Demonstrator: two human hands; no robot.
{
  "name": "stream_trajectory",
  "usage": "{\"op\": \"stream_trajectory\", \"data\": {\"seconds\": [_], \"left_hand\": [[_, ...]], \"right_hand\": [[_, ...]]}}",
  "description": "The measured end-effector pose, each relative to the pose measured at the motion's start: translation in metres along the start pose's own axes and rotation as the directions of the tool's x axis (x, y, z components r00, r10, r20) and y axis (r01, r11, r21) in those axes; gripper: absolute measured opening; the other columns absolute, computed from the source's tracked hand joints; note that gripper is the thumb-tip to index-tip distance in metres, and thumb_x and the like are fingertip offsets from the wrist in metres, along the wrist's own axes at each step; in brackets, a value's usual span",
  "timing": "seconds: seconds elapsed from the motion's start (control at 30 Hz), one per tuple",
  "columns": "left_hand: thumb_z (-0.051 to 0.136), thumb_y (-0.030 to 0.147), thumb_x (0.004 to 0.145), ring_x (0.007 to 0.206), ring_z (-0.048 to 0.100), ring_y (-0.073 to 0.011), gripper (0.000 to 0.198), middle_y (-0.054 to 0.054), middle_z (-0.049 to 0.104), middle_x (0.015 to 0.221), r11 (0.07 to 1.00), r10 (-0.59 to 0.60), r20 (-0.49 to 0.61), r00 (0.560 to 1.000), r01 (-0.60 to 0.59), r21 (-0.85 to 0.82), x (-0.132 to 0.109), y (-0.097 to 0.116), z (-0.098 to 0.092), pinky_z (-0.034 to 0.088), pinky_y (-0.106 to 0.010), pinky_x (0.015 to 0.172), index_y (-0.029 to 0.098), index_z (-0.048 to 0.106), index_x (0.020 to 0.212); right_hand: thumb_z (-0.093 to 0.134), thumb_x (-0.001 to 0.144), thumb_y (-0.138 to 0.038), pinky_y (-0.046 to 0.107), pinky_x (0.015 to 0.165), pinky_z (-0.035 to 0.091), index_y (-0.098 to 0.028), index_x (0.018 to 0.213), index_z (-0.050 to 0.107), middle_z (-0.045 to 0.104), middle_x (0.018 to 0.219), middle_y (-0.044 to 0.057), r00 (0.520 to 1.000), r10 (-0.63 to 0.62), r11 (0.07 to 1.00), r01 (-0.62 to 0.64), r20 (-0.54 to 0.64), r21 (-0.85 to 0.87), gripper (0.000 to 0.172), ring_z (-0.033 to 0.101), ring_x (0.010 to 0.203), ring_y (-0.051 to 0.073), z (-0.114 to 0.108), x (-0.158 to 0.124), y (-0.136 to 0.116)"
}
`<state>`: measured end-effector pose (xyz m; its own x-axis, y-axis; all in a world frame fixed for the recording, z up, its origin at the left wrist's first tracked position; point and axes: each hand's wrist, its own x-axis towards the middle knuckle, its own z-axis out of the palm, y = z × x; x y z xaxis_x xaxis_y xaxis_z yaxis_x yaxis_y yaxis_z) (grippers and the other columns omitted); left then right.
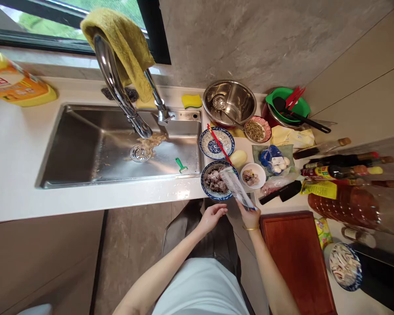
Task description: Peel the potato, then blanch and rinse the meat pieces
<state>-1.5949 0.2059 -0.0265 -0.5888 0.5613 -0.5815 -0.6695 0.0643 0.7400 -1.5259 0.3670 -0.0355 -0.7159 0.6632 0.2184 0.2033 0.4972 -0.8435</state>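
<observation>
My right hand (249,215), with a bracelet at the wrist, is closed around the lower end of a white plastic packet (235,187) with printing on it. The packet slants up and left, its far end over a blue-and-white bowl (204,189) of greyish chopped meat (216,179). My left hand (213,217) hovers just in front of that bowl, loosely curled with nothing visible in it. Close by stand a patterned plate (206,148) with red chopsticks (217,141) across it, a pale peeled vegetable (239,158) and a small white bowl (262,180) of meat pieces.
Left of the bowls is a steel sink (85,148) with peelings (153,142) and a green peeler (181,165). A black cleaver (284,191) lies to the right, near bottles (338,172) and a wooden board (295,258). A steel basin (244,98) stands behind.
</observation>
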Motion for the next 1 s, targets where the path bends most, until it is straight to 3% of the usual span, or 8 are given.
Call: {"op": "stream_trajectory", "data": {"seconds": [0.13, 0.3, 0.43, 0.53, 0.67, 0.87, 1.0], "left_hand": [[0.070, 0.045, 0.071, 0.082, 0.065, -0.0199, 0.044, -0.011, 0.072, 0.090, 1.000, 0.008, -0.002, 1.000, -0.008, -0.003, -0.001, 0.002, -0.002, 0.048, -0.035, 0.082, 0.012, 0.068, 0.100], [0.070, 0.046, 0.070, 0.080, 0.065, -0.0187, 0.045, -0.011, 0.072, 0.089, 1.000, 0.018, -0.031, 0.999, -0.018, -0.001, -0.003, 0.007, -0.006, 0.049, -0.033, 0.081, 0.012, 0.069, 0.099], [0.066, 0.048, 0.074, 0.086, 0.064, -0.0193, 0.050, -0.012, 0.070, 0.101, 0.996, 0.082, -0.059, 0.995, -0.083, -0.018, 0.000, 0.023, 0.003, 0.049, -0.032, 0.082, 0.013, 0.065, 0.111], [0.067, 0.044, 0.074, 0.093, 0.063, -0.0213, 0.052, -0.011, 0.068, 0.107, 0.977, 0.212, -0.040, 0.976, -0.212, 0.001, 0.007, 0.040, 0.017, 0.048, -0.032, 0.084, 0.015, 0.062, 0.116], [0.066, 0.044, 0.075, 0.076, 0.062, -0.0188, 0.035, -0.007, 0.070, 0.085, 0.946, 0.316, -0.048, 0.948, -0.311, 0.089, 0.018, 0.055, 0.034, 0.049, -0.028, 0.071, 0.014, 0.069, 0.092], [0.074, 0.042, 0.065, 0.056, 0.054, -0.0119, 0.030, -0.001, 0.063, 0.062, 0.961, 0.272, -0.045, 0.961, -0.268, 0.068, 0.025, 0.055, 0.041, 0.043, -0.023, 0.056, 0.013, 0.066, 0.068], [0.074, 0.044, 0.066, 0.057, 0.052, -0.0114, 0.033, -0.001, 0.064, 0.063, 0.974, 0.224, -0.071, 0.972, -0.225, -0.003, 0.031, 0.058, 0.040, 0.042, -0.022, 0.056, 0.013, 0.069, 0.071]], "right_hand": [[0.066, 0.079, -0.034, 0.035, 0.072, 0.058, -0.016, 0.086, 0.072, 0.074, 0.082, 0.008, 0.991, -0.097, 0.989, 0.106, 0.092, -0.102, 0.021, 0.070, 0.072, 0.022, 0.007, 0.013, 0.001], [0.066, 0.079, -0.034, 0.035, 0.071, 0.058, -0.016, 0.085, 0.072, 0.074, 0.081, 0.009, 0.986, -0.112, 0.988, 0.124, 0.126, -0.091, 0.020, 0.071, 0.072, 0.023, 0.000, 0.016, 0.001], [0.072, 0.071, -0.036, 0.036, 0.066, 0.057, -0.014, 0.073, 0.073, 0.074, 0.075, 0.011, 0.996, 0.066, 0.998, -0.066, 0.052, -0.002, 0.022, 0.070, 0.068, 0.025, -0.004, 0.010, -0.003], [0.071, 0.071, -0.038, 0.035, 0.068, 0.057, -0.013, 0.086, 0.072, 0.074, 0.086, 0.012, 0.958, 0.282, 0.930, -0.287, 0.056, 0.229, 0.029, 0.070, 0.075, 0.024, 0.000, -0.001, -0.010], [0.070, 0.072, -0.039, 0.034, 0.067, 0.057, -0.014, 0.102, 0.067, 0.072, 0.094, 0.011, 0.883, 0.450, 0.765, -0.460, 0.138, 0.450, 0.039, 0.069, 0.076, 0.021, 0.006, -0.014, -0.020], [0.069, 0.074, -0.038, 0.035, 0.070, 0.057, -0.019, 0.114, 0.061, 0.069, 0.107, 0.011, 0.845, 0.496, 0.652, -0.515, 0.201, 0.557, 0.046, 0.069, 0.086, 0.022, 0.002, -0.019, -0.025], [0.067, 0.076, -0.038, 0.039, 0.074, 0.057, -0.018, 0.119, 0.059, 0.067, 0.112, 0.012, 0.866, 0.474, 0.724, -0.486, 0.159, 0.490, 0.048, 0.068, 0.091, 0.024, 0.000, -0.022, -0.022]]}}
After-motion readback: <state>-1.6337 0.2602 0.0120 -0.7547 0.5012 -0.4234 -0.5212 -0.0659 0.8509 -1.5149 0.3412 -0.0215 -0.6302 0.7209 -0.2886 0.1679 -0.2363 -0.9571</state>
